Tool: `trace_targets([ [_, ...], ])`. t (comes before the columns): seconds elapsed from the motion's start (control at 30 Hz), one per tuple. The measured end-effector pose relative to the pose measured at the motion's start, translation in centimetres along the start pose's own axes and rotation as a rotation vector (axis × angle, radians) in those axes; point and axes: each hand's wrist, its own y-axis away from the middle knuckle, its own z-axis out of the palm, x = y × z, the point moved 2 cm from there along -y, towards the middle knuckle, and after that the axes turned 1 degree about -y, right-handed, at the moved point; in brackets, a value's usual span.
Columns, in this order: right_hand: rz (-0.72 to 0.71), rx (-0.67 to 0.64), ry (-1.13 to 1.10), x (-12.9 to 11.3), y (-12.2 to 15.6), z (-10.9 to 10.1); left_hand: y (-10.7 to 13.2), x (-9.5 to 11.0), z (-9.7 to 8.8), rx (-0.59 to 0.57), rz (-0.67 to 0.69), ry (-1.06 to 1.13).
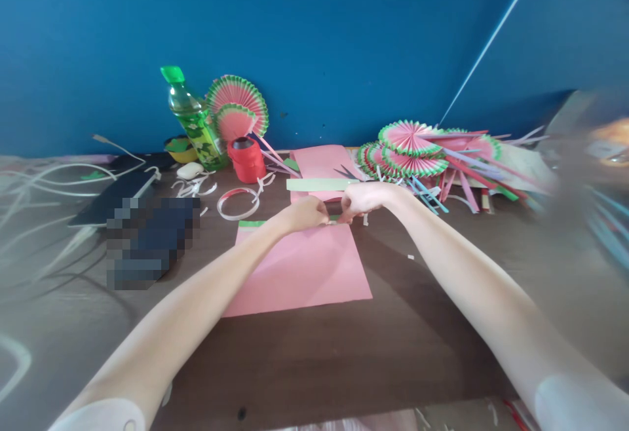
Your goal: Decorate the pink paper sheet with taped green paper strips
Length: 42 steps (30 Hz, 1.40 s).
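A sheet of pink paper (pixel 299 267) lies on the table with a green strip (pixel 249 224) along its far edge. My left hand (pixel 309 213) is closed in a pinch at that edge, towards the right corner. Facing it, my right hand (pixel 362 199) pinches too, its fingertips almost touching the left ones. Something small and whitish shows between the fingertips, too small to name. Just behind the hands is a pale green paper strip (pixel 317 185); its right end reaches my right hand, and whether that hand holds it I cannot tell.
Behind lie more pink paper (pixel 324 161) and scissors (pixel 345 172). A tape roll (pixel 238 204), a red container (pixel 247 160) and a green bottle (pixel 194 120) stand left of it. Folded paper fans (pixel 410 146) pile up at the right. Cables (pixel 59 175) and dark devices lie far left.
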Motion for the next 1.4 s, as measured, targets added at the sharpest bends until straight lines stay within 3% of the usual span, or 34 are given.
trace_targets([
  [1.4,-0.058,-0.051,-0.088,0.48,-0.49,0.10,-0.01,-0.06,-0.29,-0.009,0.047,-0.126],
])
